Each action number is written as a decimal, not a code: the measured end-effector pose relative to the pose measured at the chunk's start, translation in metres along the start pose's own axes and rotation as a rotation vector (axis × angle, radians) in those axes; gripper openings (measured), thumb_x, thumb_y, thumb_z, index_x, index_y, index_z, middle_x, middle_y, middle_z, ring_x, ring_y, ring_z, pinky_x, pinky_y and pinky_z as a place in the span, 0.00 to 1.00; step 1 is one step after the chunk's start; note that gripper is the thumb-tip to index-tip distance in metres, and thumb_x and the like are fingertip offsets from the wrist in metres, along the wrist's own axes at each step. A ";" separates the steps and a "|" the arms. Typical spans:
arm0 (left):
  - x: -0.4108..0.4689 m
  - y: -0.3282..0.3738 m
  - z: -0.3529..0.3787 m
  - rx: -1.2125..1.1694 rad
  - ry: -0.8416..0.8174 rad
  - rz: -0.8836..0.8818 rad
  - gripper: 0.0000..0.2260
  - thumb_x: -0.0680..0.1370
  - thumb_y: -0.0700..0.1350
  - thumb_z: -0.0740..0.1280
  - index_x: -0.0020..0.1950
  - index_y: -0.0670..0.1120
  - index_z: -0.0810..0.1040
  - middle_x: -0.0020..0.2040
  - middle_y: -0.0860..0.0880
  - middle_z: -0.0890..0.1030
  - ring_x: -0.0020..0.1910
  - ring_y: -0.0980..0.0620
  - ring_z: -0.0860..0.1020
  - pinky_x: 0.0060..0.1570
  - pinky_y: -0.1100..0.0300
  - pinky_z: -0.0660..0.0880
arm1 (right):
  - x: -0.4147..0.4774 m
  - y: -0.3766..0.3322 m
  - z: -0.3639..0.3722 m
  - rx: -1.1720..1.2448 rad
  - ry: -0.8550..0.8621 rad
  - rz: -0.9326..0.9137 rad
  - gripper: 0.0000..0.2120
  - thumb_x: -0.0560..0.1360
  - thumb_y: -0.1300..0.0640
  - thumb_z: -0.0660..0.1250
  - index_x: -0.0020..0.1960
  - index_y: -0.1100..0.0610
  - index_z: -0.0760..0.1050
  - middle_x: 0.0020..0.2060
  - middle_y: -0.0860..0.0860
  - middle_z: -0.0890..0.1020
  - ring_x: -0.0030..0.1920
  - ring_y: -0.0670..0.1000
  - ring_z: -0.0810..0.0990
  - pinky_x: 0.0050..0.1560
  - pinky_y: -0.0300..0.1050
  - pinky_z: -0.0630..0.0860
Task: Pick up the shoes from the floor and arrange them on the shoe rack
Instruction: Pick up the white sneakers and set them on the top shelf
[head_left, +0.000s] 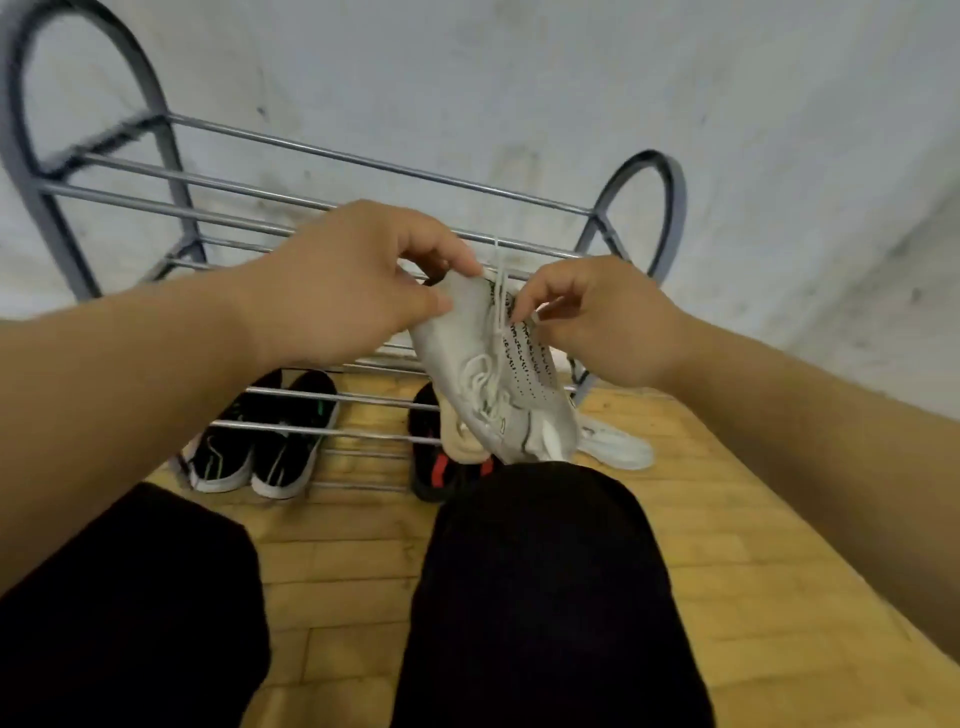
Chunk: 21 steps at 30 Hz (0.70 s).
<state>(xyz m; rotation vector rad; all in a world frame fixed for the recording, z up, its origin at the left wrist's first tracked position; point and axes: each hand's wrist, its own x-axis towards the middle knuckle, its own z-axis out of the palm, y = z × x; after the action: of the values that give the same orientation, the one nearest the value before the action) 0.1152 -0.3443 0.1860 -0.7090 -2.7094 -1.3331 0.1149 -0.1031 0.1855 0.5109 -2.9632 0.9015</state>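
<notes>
Above the shoe rack (363, 158), the left hand (337, 291) and right hand (597, 322) each pinch a white sneaker (498, 384); a black pair (260, 447) sits low in the rack.

Illegible marks, perhaps lettering, on shoe (460, 338)

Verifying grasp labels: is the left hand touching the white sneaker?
Touching. The head view shows the left hand pinching the raised end of the white sneaker between thumb and fingers, with no gap.
</notes>
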 end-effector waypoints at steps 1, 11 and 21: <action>0.011 0.012 0.019 0.027 -0.050 0.036 0.13 0.78 0.44 0.73 0.53 0.63 0.83 0.41 0.63 0.80 0.35 0.67 0.79 0.32 0.79 0.66 | -0.018 0.020 -0.008 0.012 0.038 0.050 0.16 0.74 0.68 0.71 0.43 0.46 0.83 0.36 0.28 0.81 0.38 0.35 0.80 0.41 0.25 0.71; 0.069 0.075 0.186 0.194 -0.340 0.196 0.14 0.81 0.45 0.69 0.62 0.63 0.79 0.58 0.59 0.80 0.50 0.59 0.78 0.46 0.66 0.69 | -0.136 0.170 -0.033 0.156 0.207 0.360 0.17 0.73 0.73 0.69 0.40 0.51 0.82 0.36 0.47 0.86 0.38 0.43 0.82 0.47 0.42 0.80; 0.111 0.035 0.238 0.367 -0.508 0.081 0.12 0.83 0.45 0.65 0.60 0.60 0.82 0.40 0.64 0.74 0.39 0.67 0.73 0.36 0.75 0.65 | -0.129 0.271 -0.001 0.167 0.072 0.537 0.09 0.73 0.61 0.78 0.50 0.51 0.83 0.47 0.45 0.85 0.37 0.42 0.81 0.32 0.31 0.71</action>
<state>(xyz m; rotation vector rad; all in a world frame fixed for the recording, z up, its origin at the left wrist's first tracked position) 0.0687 -0.1027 0.0883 -1.2303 -3.1253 -0.6680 0.1538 0.1486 0.0271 -0.3378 -3.0139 1.1701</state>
